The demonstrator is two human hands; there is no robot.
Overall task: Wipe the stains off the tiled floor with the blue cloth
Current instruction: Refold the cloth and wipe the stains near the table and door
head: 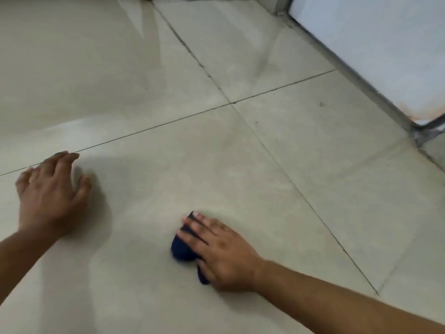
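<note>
Both forearms are bare up to the frame edge (no sleeve visible); the hands wear no gloves.

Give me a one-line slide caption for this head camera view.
Right hand presses a blue cloth flat on the tiled floor while the left hand braces beside it.

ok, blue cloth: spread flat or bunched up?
Bunched. The blue cloth is a small wad under the right hand, whose straight fingers press it onto the tiled floor.
</note>
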